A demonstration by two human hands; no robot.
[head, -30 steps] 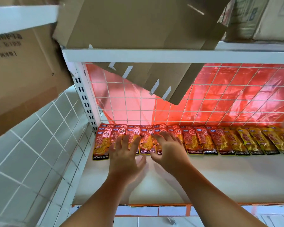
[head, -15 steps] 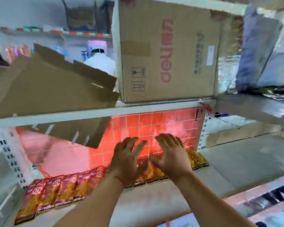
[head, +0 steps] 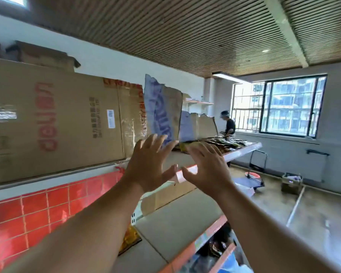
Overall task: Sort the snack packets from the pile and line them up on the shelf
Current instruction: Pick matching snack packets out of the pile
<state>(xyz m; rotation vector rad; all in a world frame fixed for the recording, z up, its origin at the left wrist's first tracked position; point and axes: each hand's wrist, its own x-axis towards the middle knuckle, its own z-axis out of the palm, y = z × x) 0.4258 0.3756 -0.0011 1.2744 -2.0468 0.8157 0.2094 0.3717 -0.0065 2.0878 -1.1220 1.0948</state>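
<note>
While the left hand point(head: 148, 164) and right hand point(head: 207, 167) hover empty, fingers spread, the snack packets point(head: 223, 143) lie just beyond on the shelf point(head: 243, 152).

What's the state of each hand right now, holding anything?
Left hand: open, fingers spread, holding nothing.
Right hand: open, fingers spread, holding nothing.

"How many hands have you up?"
"Two, both mine: left hand point(head: 148, 164), right hand point(head: 207, 168)."
"Packets?"
"One heap of snack packets point(head: 222, 142), too blurred to count; one yellow packet point(head: 129, 238) showing on the lower shelf point(head: 177, 219)."
"Boxes?"
"One big lettered carton point(head: 57, 119), one small box point(head: 291, 183) far off."
</note>
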